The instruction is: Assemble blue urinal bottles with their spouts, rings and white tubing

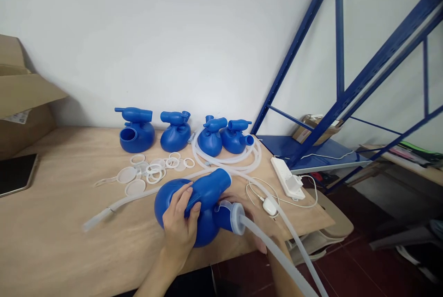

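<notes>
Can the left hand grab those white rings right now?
Probably not yet: the left hand is holding a blue bottle, which, with the clear tube, seems to lie between it and the white rings.

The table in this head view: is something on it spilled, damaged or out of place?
Nothing looks spilled or damaged. One translucent tube looks a little odd because it seems to cross the small white device and runs past the edge of the table. The white discs and rings lie strewn, so they look untidy.
</notes>
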The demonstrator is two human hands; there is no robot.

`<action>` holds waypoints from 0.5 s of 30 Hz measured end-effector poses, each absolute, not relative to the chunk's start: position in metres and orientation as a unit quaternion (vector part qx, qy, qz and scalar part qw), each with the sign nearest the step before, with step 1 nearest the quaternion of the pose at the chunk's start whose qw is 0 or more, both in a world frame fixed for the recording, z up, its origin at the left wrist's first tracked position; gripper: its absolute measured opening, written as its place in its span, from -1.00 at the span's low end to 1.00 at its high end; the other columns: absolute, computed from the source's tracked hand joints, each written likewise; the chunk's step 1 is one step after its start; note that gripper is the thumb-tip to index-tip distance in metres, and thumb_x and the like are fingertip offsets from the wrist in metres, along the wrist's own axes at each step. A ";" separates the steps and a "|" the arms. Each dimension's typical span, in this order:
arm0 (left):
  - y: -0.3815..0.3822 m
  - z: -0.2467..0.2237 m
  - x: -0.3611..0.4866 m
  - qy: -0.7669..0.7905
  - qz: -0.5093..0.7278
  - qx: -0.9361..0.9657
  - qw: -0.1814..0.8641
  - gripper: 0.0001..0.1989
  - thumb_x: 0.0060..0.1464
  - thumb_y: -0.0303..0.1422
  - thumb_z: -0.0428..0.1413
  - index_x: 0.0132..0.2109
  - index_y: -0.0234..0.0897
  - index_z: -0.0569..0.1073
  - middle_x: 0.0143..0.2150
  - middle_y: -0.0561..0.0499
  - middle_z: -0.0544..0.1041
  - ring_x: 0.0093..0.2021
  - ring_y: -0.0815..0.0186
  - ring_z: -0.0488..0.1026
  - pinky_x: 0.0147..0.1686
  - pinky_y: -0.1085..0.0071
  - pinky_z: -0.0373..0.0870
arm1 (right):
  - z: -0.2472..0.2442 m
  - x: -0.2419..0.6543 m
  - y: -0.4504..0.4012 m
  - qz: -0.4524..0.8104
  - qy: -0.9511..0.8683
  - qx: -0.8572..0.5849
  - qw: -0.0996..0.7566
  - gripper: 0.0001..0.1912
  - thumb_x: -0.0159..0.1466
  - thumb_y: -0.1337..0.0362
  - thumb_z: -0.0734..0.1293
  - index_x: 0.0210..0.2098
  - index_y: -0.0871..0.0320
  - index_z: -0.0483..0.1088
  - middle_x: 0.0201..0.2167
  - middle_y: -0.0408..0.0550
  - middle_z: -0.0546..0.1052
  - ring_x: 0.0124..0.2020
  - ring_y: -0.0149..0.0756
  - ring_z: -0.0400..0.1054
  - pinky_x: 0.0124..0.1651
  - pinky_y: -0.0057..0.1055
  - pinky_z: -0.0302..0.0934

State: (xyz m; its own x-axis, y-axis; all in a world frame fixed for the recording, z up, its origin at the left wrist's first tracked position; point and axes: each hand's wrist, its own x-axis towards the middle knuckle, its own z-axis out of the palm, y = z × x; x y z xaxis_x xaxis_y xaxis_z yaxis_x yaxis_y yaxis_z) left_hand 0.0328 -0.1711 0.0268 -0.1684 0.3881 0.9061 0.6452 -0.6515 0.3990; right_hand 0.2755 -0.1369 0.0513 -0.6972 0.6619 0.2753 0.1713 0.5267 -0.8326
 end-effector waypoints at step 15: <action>-0.169 0.025 0.038 -0.416 -0.647 -0.633 0.085 -0.62 0.41 -0.39 0.10 0.32 -0.26 0.36 0.09 -0.20 0.59 0.07 0.14 0.59 0.01 0.25 0.56 | 0.018 0.278 -0.162 0.187 -0.799 -0.343 0.457 0.06 0.06 -0.41 0.49 0.36 0.03 0.29 0.04 0.16 0.60 -0.01 0.05 0.58 0.05 -0.05 0.50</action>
